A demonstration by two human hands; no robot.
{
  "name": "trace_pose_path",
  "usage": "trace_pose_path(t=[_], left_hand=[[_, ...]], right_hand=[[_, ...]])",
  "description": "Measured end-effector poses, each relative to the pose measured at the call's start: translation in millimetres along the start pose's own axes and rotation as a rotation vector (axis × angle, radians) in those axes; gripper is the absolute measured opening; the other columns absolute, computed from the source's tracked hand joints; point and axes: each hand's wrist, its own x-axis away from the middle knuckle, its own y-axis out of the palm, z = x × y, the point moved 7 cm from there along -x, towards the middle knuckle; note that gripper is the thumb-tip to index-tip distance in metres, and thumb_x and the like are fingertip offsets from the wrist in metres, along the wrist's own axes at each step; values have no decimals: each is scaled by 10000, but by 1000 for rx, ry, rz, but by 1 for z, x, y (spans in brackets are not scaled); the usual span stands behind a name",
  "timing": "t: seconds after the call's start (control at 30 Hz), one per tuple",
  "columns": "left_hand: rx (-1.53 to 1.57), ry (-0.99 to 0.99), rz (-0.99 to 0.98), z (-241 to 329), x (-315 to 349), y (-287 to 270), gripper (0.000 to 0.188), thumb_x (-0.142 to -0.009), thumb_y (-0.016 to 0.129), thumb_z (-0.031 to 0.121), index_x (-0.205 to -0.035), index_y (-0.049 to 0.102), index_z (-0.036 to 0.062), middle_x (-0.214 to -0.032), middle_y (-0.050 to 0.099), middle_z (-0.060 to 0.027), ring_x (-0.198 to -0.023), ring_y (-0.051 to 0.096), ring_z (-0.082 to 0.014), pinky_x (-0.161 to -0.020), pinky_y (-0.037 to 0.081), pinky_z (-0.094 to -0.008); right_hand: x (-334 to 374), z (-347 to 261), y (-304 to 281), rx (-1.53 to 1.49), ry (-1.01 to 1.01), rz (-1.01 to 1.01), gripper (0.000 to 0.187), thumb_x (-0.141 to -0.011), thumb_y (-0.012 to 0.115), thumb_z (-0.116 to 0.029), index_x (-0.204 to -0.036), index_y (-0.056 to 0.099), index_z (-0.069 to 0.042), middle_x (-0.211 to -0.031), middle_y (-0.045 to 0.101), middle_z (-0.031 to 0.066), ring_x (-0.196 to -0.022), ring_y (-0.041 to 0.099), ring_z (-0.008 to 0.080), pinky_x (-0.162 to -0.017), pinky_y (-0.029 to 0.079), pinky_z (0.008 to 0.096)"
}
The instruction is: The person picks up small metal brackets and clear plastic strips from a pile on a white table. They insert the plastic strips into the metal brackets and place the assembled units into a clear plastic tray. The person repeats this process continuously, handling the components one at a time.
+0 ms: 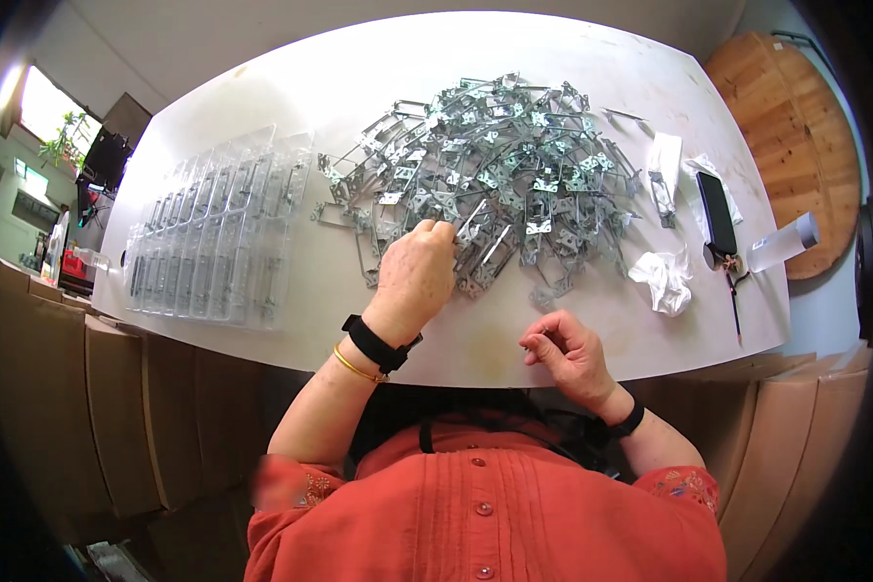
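Note:
A large heap of small metal wire-and-plate clips (500, 175) covers the middle of the white table (310, 291). My left hand (414, 272) reaches into the near edge of the heap, its fingers curled down onto the clips; whether it grips one is hidden. My right hand (565, 349) rests near the table's front edge, palm half up and fingers curled, apparently with nothing in it. Clear plastic trays (218, 238) holding rows of clips lie to the left of my left hand.
To the right of the heap lie a crumpled white tissue (662, 279), a black phone (717, 211) on white plastic, a small bag with clips (663, 175) and a clear tube (784, 242). Cardboard boxes (116, 417) stand along the table's front. A round wooden board (795, 136) leans at right.

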Motion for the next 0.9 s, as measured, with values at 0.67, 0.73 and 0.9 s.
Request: trace_pose_path(t=[0.67,0.73,0.9], left_hand=[[161,108,235,18,20,-49,73,-1027,689,31,-1092,703,1,-1005,705,-179,-872,698,-396,-778,560,-446],[254,132,270,21,30,-66,82,-1030,693,23,-1103,711,-8,-980,692,-163,-810,685,-329,-744,544,-407],[447,-24,16,28,58,-100,69,-1042,694,29,-1086,705,-23,-945,646,-93,-772,566,-163,-710,477,-321]], right_hand=[[0,-2,3,44,-39,48,124,-1114,701,-141,-1143,648,-32,-955,728,33,-809,703,95,-737,577,256],[0,0,3,53,-38,55,121,-1115,699,-139,-1145,646,-33,-959,731,34,-810,702,97,-738,578,256],[0,0,5,80,-51,79,113,-1116,692,-132,-1145,642,-34,-973,737,35,-813,704,100,-744,581,261]])
